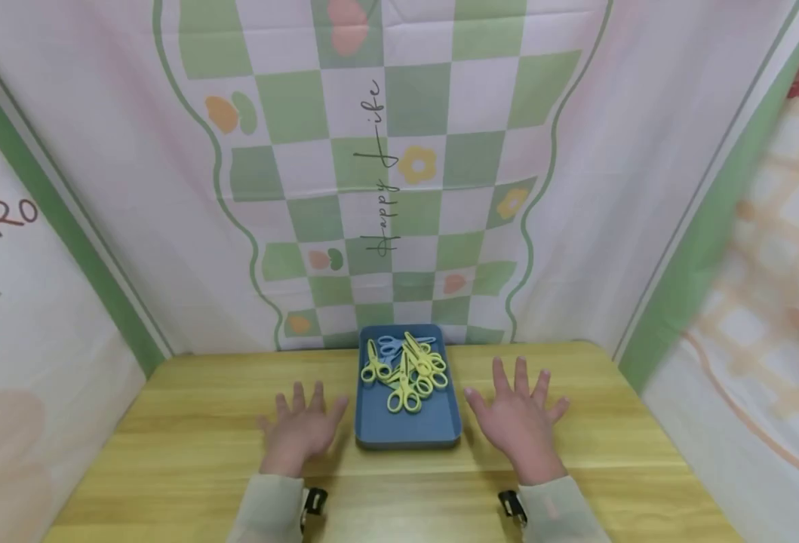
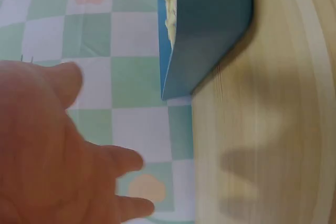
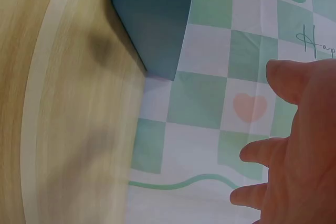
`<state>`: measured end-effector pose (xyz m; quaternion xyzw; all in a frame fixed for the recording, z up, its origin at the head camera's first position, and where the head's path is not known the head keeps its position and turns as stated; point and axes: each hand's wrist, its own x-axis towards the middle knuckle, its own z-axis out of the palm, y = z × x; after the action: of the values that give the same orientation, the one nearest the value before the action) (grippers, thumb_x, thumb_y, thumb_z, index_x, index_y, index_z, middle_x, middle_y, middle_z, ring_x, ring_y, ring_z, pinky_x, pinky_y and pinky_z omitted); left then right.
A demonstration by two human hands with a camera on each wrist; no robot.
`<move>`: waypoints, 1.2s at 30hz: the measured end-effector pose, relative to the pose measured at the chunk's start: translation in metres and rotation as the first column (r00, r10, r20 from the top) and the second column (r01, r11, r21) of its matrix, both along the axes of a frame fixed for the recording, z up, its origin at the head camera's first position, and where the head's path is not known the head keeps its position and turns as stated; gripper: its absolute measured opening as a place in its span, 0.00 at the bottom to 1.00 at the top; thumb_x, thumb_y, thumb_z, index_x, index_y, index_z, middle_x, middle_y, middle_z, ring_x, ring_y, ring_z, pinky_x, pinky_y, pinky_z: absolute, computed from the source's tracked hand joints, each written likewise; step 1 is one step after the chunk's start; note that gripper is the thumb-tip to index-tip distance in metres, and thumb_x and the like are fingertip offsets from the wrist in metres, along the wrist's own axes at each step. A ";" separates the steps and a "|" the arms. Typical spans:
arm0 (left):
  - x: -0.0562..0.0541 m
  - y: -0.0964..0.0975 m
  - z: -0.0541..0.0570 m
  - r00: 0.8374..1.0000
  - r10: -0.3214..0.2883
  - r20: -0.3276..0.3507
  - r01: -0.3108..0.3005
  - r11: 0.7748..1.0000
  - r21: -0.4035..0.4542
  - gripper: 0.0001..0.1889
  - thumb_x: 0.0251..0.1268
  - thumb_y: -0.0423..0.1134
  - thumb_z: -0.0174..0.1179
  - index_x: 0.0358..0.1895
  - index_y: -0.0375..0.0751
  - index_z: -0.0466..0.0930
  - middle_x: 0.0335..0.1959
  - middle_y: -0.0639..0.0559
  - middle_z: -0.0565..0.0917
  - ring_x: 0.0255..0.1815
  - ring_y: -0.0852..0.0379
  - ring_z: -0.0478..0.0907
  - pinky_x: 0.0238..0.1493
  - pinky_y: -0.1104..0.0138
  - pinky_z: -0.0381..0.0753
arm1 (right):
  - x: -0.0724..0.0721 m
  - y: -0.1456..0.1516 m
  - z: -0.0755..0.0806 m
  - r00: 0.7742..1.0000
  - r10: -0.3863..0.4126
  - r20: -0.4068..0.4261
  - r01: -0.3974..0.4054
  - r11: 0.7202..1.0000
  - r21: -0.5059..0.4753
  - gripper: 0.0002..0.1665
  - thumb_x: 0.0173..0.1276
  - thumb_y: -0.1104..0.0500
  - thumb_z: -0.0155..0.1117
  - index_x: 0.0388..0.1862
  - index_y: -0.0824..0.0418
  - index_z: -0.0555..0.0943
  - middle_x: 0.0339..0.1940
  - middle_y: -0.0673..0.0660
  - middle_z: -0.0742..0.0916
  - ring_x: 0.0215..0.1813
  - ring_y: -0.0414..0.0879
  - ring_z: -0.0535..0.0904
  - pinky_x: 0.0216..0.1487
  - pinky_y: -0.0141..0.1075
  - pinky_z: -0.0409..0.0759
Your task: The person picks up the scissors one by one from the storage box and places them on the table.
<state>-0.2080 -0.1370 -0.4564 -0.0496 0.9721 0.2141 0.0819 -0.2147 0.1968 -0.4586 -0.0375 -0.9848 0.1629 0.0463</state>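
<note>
A blue tray point(image 1: 406, 431) stands on the table between the two hands. In its far part lies a heap of scissors, several with yellow-green handles point(image 1: 404, 398) and one light blue pair point(image 1: 389, 345). My left hand point(image 1: 302, 430), fingers spread, is held beside the tray's left side, apart from it. On the other side my right hand point(image 1: 517, 422) is likewise spread and holds nothing. Both wrist views show the tray's outer wall point(image 2: 210, 19) past the thumb, with a gap between hand and tray. Just a bit of the yellow scissors point(image 2: 169, 3) shows over the rim there.
The wooden table point(image 1: 188, 452) ends at a hanging cloth point(image 1: 413, 105) with green and white checks, close behind the tray. Patterned cloths also hang at the left point(image 1: 26, 339) and right point(image 1: 766, 362). A black clip-like device point(image 1: 314, 504) sits at the left wrist, another point(image 1: 511, 505) at the right.
</note>
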 end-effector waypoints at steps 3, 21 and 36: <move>-0.006 0.002 -0.003 1.000 -0.004 -0.021 0.006 0.996 0.085 0.54 0.61 0.80 0.15 0.80 0.45 0.48 0.79 0.34 0.43 0.75 0.26 0.38 0.63 0.25 0.28 | -0.001 0.000 0.000 1.000 0.011 -0.012 -0.011 1.000 0.000 0.59 0.66 0.19 0.26 0.82 0.58 0.49 0.79 0.71 0.40 0.72 0.73 0.21 0.54 0.74 0.12; -0.042 0.007 -0.005 0.999 0.029 -0.036 -0.006 0.846 0.533 0.31 0.70 0.45 0.61 0.68 0.27 0.66 0.46 0.33 0.82 0.32 0.47 0.84 0.35 0.57 0.86 | -0.005 -0.010 0.011 0.998 0.060 -0.006 -0.060 0.998 -0.007 0.52 0.73 0.25 0.33 0.82 0.59 0.48 0.79 0.70 0.41 0.76 0.69 0.26 0.62 0.75 0.22; -0.063 0.013 -0.014 1.000 -0.019 0.013 0.010 0.848 0.529 0.15 0.70 0.37 0.59 0.52 0.28 0.80 0.28 0.45 0.83 0.23 0.53 0.83 0.30 0.63 0.84 | -0.009 -0.013 0.005 0.998 0.067 -0.015 -0.067 0.998 -0.014 0.50 0.75 0.29 0.40 0.82 0.60 0.48 0.80 0.69 0.42 0.77 0.67 0.28 0.63 0.73 0.19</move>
<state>-0.2709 -0.1241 -0.4703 -0.0197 0.8753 0.4722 0.1026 -0.2236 0.1838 -0.4541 -0.0038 -0.9840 0.1716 0.0475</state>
